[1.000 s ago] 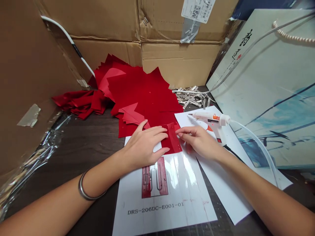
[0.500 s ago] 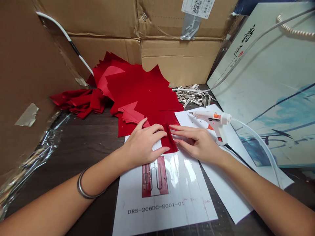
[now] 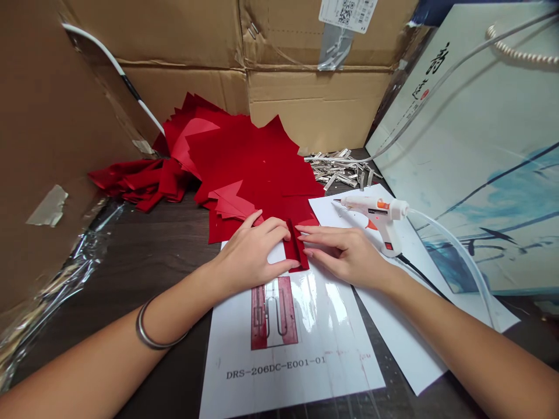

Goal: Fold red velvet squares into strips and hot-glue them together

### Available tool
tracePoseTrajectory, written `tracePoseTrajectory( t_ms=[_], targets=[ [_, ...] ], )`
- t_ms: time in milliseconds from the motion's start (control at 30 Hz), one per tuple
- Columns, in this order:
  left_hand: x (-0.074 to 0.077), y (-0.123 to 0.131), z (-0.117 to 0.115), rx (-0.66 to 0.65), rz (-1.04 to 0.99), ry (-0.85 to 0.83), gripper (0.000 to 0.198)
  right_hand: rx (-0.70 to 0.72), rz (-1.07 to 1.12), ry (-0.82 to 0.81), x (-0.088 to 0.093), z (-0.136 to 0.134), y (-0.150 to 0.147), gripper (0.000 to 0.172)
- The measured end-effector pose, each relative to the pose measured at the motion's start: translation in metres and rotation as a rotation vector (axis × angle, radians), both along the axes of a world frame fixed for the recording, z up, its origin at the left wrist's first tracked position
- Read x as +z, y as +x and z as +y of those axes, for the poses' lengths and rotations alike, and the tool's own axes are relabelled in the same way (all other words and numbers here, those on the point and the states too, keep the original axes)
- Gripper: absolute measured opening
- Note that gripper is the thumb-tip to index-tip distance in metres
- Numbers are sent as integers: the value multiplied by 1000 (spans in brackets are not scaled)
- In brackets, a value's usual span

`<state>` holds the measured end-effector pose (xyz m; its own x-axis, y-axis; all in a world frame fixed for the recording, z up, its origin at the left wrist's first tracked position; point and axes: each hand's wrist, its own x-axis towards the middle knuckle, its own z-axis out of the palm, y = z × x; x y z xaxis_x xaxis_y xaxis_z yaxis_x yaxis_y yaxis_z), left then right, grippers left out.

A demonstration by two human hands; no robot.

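The left hand (image 3: 255,251) and the right hand (image 3: 345,251) are both lying open, fingers stretched and not closing around anything, and they are pressing in from either side on a folded red strip (image 3: 296,247). The strip is sitting between them with its crease standing up as a narrow ridge, at the top edge of a glossy template sheet (image 3: 283,361) printed with a red-and-white diagram and the code DRS-206DC-E001-01. This one piece is showing a fresh fold, while behind it a fanned pile of red sheets (image 3: 248,157) is spreading across the desk (image 3: 161,244), most of them lying flat, with a bunch of folded red pieces (image 3: 140,183) gathered at its left end. A heap of metal clips (image 3: 343,170) is sitting beyond the right hand, none of them in use, and a white hot glue gun (image 3: 371,212) is resting on a sheet of white paper (image 3: 393,314), its clear cord (image 3: 454,243) trailing off to the right, with no glue showing on the strip from this view
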<state>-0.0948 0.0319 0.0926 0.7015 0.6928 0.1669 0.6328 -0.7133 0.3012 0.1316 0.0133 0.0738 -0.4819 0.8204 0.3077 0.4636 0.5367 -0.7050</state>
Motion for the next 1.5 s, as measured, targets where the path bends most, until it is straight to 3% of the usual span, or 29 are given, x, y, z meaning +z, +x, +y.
tracePoseTrajectory(
  t_ms=[200, 933, 1333, 1500],
  targets=[
    [4, -3, 2, -44, 3, -13, 22, 5, -53, -3, 1, 0, -1, 32],
    [8, -6, 3, -7, -11, 68, 16, 23, -167, 36, -4, 2, -8, 34],
    [8, -7, 3, -6, -3, 90, 17, 41, -256, 59, -1, 3, -8, 35],
    [8, -6, 3, -2, -6, 79, 32, 54, -283, 69, 0, 3, -8, 35]
  ],
)
